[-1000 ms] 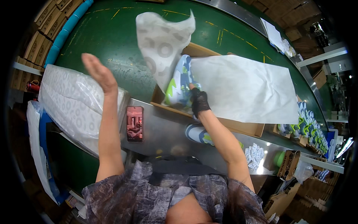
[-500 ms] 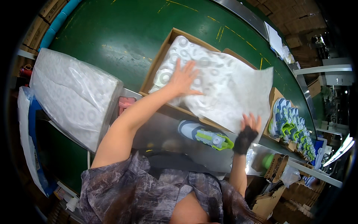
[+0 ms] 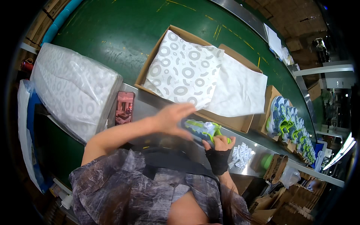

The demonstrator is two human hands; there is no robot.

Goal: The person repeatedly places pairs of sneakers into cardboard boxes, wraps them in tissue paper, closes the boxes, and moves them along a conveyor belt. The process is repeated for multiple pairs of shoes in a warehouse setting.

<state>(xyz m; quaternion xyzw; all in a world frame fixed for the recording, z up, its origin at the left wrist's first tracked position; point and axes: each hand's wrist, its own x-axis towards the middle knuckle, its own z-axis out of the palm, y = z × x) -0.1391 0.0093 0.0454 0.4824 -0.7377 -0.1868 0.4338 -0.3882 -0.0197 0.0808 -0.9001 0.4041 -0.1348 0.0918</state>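
A sneaker (image 3: 204,129) in pale blue-grey with a lime-green collar lies over the metal work surface, a white wad in its opening. My right hand (image 3: 221,148), in a black fingerless glove, grips it at the heel. At the toe end my left hand (image 3: 172,119) is spread, thumb apart from the fingers, slightly blurred; whether it touches the shoe I cannot tell. Just beyond lies an open cardboard shoebox (image 3: 151,56) lined with white wrapping paper (image 3: 183,67). The paper's patterned part lies flat on the left, its plain part (image 3: 240,84) spreads over the right side.
On the left is a plastic-wrapped stack of patterned paper (image 3: 71,90), with a phone (image 3: 124,108) beside it. A row of matching sneakers (image 3: 287,122) stands at the right. Small white packets (image 3: 242,154) lie near my right hand. A green table (image 3: 123,22) extends behind.
Both hands have left the paper and come back toward me, to the sneaker. My right hand has taken hold of its heel. The paper now lies flatter over the box.
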